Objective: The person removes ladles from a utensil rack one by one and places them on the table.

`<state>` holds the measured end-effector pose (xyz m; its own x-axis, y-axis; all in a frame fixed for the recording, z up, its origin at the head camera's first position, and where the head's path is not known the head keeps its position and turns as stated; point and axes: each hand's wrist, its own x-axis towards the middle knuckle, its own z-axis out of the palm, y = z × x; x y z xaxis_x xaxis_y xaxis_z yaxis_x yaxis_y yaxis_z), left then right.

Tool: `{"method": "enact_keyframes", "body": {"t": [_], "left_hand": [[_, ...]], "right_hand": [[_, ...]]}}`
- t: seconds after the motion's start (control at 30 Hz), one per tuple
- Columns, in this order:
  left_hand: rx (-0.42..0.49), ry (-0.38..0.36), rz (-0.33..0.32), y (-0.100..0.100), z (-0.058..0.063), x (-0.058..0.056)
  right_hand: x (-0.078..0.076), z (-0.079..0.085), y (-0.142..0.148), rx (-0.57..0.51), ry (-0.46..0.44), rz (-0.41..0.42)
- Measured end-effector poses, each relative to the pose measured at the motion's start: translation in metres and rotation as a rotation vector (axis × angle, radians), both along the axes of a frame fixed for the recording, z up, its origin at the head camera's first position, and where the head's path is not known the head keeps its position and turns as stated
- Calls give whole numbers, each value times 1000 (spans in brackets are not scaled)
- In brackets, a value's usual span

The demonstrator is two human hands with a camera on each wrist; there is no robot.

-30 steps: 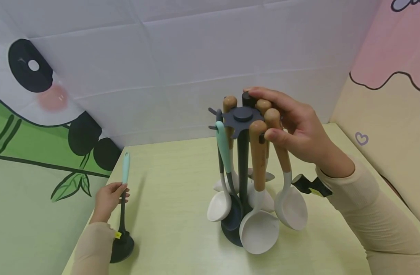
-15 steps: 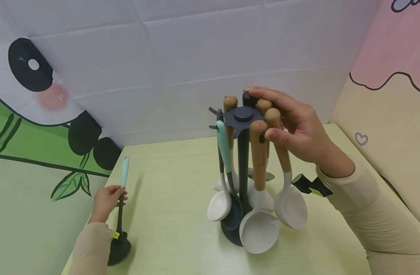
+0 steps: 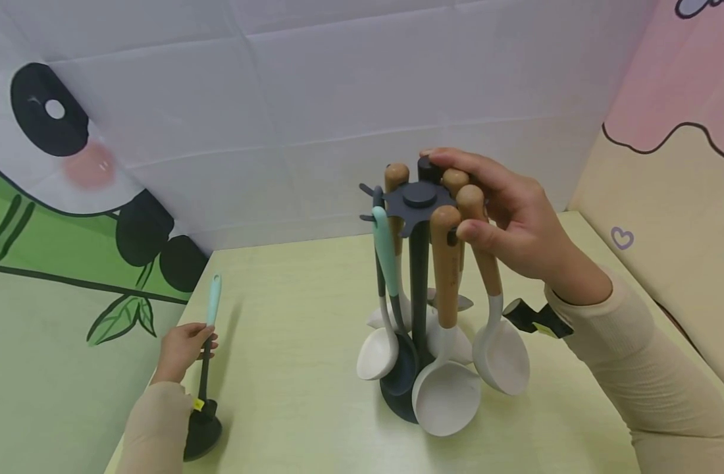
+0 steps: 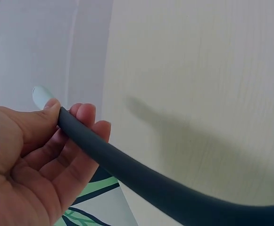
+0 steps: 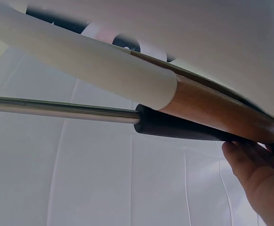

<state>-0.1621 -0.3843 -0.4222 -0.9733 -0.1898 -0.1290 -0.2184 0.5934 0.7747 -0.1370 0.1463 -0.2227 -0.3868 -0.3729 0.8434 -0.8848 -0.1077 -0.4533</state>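
At the left of the table, my left hand (image 3: 184,345) pinches a dark ladle near where its shaft meets the mint handle (image 3: 213,299). The ladle's round head (image 3: 203,436) is low by the table, partly covered by the wrist camera and sleeve. In the left wrist view, thumb and fingers wrap the dark shaft (image 4: 113,160). My right hand (image 3: 516,210) grips the top of a dark utensil rack (image 3: 419,197). Its index finger lies on a black handle (image 3: 428,170) and its thumb beside a wooden-handled ladle (image 3: 446,263). The right wrist view shows fingertips under the black handle (image 5: 184,129).
Several other utensils hang round the rack, among them a mint-handled one (image 3: 384,247), a white spoon (image 3: 378,354) and a white ladle (image 3: 502,359). The pale table (image 3: 297,349) meets a white cloth wall (image 3: 314,118) behind. A pink and cream printed wall (image 3: 664,197) stands at right.
My left hand and the ladle have shifted slightly left and nearer to me. The right hand and the rack stay in place.
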Motion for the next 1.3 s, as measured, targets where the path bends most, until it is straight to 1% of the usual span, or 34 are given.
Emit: {"method": "enact_keyframes", "body": {"t": [0.3,0.93,1.3], "left_hand": [[-6,-21,5,-5,-4,1],[14,-75,13,-13,-15,-5],[-13,-147,-16,-15,-19,-6]], "right_hand": [[0,0,0,-5,-7,0],[0,1,1,2,2,6],[1,4,2,38,5,-2]]}}
